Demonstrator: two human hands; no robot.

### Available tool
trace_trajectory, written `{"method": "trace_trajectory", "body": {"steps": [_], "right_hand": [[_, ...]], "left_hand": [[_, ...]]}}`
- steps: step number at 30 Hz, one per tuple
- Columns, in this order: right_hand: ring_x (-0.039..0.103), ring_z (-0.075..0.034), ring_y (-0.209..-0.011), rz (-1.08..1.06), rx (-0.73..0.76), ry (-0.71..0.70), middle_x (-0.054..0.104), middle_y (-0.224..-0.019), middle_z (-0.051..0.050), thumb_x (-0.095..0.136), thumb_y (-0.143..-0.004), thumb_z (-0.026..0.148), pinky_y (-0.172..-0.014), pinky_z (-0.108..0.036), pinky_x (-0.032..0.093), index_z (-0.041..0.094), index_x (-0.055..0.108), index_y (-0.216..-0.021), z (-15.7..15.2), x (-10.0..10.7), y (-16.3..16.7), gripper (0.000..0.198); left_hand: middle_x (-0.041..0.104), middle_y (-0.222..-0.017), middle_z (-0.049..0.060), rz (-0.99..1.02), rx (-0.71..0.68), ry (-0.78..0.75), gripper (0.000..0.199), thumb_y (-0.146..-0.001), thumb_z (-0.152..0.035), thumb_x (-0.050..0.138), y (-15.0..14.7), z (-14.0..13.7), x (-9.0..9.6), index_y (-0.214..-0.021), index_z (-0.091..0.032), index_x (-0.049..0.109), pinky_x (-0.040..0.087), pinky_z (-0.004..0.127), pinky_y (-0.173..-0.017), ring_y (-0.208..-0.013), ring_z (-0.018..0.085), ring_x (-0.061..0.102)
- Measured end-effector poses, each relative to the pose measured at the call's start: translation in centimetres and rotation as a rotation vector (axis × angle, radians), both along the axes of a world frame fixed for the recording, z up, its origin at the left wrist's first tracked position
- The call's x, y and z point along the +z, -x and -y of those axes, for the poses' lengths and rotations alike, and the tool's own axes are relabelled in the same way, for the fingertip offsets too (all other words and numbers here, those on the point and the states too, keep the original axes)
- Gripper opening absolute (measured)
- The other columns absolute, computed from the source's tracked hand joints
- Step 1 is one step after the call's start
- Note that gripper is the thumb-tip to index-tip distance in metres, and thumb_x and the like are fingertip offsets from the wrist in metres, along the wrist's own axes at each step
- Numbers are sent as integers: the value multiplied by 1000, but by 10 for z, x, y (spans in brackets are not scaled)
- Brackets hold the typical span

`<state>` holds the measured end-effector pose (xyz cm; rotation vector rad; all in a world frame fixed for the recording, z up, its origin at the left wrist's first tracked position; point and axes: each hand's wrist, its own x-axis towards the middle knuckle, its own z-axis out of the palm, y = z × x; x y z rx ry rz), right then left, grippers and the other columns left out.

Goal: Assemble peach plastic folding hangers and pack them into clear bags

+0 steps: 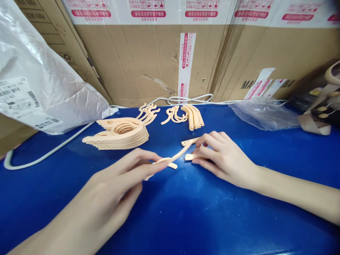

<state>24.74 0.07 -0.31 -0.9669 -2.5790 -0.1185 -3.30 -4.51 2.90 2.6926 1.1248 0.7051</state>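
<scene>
In front of me, my left hand [119, 180] pinches a beige plastic hanger hook [182, 151] between thumb and fingers. Its curved stem reaches right toward my right hand [225, 159]. The fingers of that hand are closed on a flat beige hanger arm [189, 157] with a small hole at its end. Another beige strip end [186, 142] shows just behind, partly covered by my right fingers. Beyond my left hand lies a neat stack of beige hanger pieces [130, 140]. Loose hooks [148, 114] and a bundle of curved arms [195, 118] lie farther back.
Cardboard boxes [132, 60] wall off the back of the blue table [212, 216]. A white plastic mailer bag [53, 78] stands at the left, with a white cable [50, 152] by it. Clear plastic film [268, 115] and a beige strap [315, 124] lie at the right.
</scene>
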Motion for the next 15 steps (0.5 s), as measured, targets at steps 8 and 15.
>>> {"method": "trace_trajectory", "body": {"steps": [8, 15], "right_hand": [[61, -17, -79, -29, 225, 1, 64, -86, -7, 38, -102, 30, -73, -30, 50, 15, 59, -90, 2, 0, -2, 28], [60, -11, -60, 43, 241, -159, 65, -80, -3, 31, -104, 29, -54, -24, 46, 15, 58, -89, 8, 2, -1, 33]], "left_hand": [[60, -89, -1, -70, -9, -238, 24, -101, -23, 38, -29, 3, 4, -109, -26, 60, 49, 16, -57, -70, 9, 61], [58, -107, 8, -32, -106, -424, 12, -95, -10, 41, -35, -5, -12, -98, -18, 49, 53, 28, -80, -95, 18, 61]]}}
